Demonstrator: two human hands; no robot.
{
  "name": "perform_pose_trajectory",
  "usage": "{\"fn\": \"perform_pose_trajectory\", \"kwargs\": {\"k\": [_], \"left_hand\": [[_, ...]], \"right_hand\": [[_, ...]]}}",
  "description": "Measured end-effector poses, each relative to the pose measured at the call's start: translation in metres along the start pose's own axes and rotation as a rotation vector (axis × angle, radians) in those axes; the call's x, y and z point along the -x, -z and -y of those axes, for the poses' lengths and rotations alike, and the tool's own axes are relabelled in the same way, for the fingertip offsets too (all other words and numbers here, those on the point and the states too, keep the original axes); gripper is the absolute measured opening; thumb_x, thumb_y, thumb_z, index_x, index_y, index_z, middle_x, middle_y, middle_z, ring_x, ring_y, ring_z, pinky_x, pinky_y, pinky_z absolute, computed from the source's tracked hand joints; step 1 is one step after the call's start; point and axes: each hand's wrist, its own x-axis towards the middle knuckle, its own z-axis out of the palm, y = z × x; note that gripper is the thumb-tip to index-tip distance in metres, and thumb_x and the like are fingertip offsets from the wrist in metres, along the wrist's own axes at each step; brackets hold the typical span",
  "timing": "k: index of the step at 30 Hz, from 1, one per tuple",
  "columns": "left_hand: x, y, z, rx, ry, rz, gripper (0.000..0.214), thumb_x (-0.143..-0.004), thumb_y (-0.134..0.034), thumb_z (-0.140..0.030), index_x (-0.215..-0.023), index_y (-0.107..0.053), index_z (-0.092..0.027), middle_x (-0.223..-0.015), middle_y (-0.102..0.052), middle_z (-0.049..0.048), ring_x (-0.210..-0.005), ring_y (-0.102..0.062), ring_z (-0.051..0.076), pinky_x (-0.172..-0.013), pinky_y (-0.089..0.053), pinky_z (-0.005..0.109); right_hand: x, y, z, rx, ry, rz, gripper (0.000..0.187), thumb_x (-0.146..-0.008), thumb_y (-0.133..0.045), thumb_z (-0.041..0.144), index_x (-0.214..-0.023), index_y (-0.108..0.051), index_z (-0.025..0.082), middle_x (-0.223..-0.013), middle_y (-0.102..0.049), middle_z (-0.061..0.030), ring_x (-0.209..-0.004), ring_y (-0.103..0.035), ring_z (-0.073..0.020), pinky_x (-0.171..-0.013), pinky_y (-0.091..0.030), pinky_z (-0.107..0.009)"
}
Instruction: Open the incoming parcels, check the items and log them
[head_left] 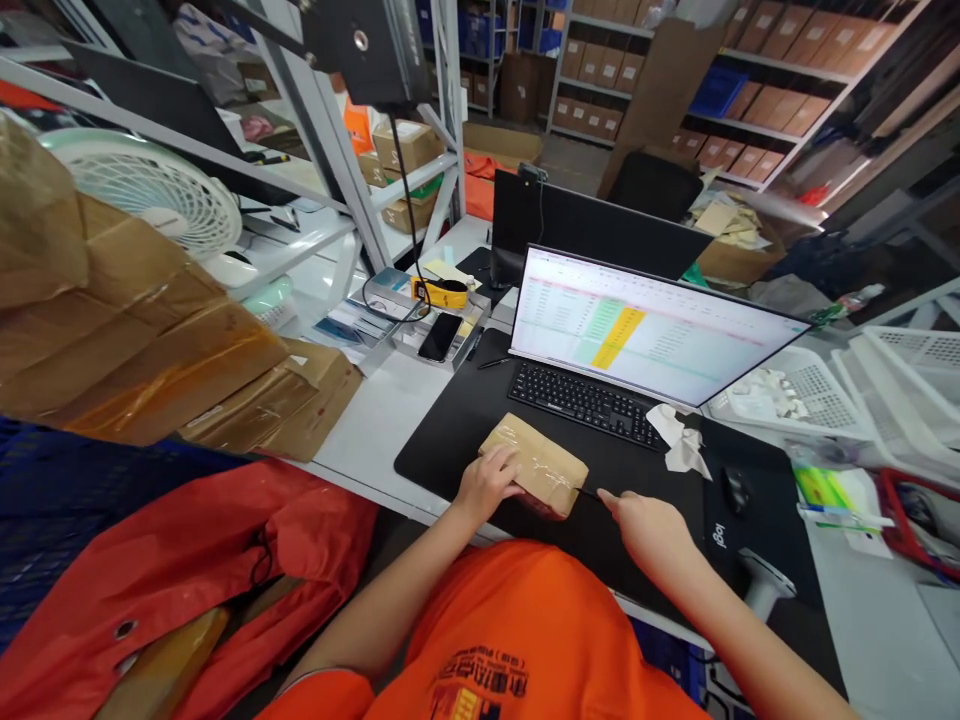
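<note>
A small brown cardboard box (538, 462), wrapped in shiny clear tape, lies on the black desk mat (442, 440) in front of the keyboard. My left hand (489, 484) grips its left end, with the fingers on top and the thumb at the near side. In my closed right hand (651, 532) is a thin dark tool (588, 493), perhaps a knife. Its tip meets the box's right end. Most of its handle is hidden in my fist, so the exact kind is unclear.
Behind the box stand a black keyboard (581, 402) and a lit monitor (645, 325). Crumpled white paper (681, 442), a mouse (736, 490) and a barcode scanner (765, 585) lie to the right. Larger cartons (289, 400) and a red sack (225, 560) crowd the left.
</note>
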Motion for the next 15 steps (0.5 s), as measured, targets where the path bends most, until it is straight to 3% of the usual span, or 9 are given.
{"fn": "perform_pose_trajectory", "kwargs": {"k": [3,5,9,12,15], "left_hand": [[-0.012,0.006,0.0,0.037,-0.071,0.091,0.034,-0.067,-0.089,-0.029,-0.09,-0.065,-0.02,-0.134,-0.064,0.0099,-0.129,-0.055,0.029,-0.103,-0.051,0.045],[-0.022,0.008,0.0,0.049,-0.096,0.145,0.051,-0.06,-0.093,-0.031,-0.1,-0.063,-0.019,-0.135,-0.063,0.0124,-0.13,-0.055,0.031,-0.11,-0.046,0.048],[-0.042,0.016,-0.002,0.023,-0.129,0.268,0.092,-0.048,-0.098,-0.035,-0.127,-0.055,-0.018,-0.129,-0.064,0.0152,-0.123,-0.059,0.033,-0.112,-0.042,0.051],[-0.051,0.019,-0.004,-0.018,-0.167,0.308,0.083,-0.052,-0.097,-0.026,-0.125,-0.056,-0.019,-0.125,-0.065,0.0128,-0.121,-0.059,0.033,-0.111,-0.043,0.05],[-0.043,0.013,-0.006,-0.064,-0.163,0.275,0.053,-0.072,-0.083,-0.015,-0.119,-0.06,-0.019,-0.116,-0.067,0.0111,-0.115,-0.062,0.03,-0.104,-0.05,0.048]], "right_hand": [[0.009,-0.033,-0.041,-0.048,-0.063,-0.025,0.047,-0.086,-0.056,0.015,-0.126,-0.068,0.036,-0.093,-0.069,-0.0106,-0.081,-0.069,-0.0276,-0.072,-0.051,-0.036],[0.008,-0.057,-0.07,-0.125,-0.157,-0.025,0.04,-0.084,-0.062,0.019,-0.119,-0.072,0.035,-0.101,-0.071,-0.011,-0.09,-0.069,-0.0304,-0.077,-0.051,-0.039],[-0.007,-0.106,-0.107,-0.49,-0.269,-0.15,0.043,-0.095,-0.049,0.032,-0.136,-0.061,0.027,-0.106,-0.072,-0.0078,-0.095,-0.069,-0.0258,-0.083,-0.053,-0.037],[-0.023,-0.132,-0.103,-0.561,-0.338,-0.258,0.044,-0.093,-0.047,0.026,-0.131,-0.063,0.012,-0.113,-0.069,-0.0142,-0.106,-0.065,-0.0277,-0.095,-0.051,-0.041],[-0.038,-0.129,-0.072,-0.553,-0.309,-0.453,0.042,-0.092,-0.048,0.026,-0.127,-0.065,0.01,-0.134,-0.057,-0.0188,-0.126,-0.053,-0.0302,-0.108,-0.042,-0.047]]}}
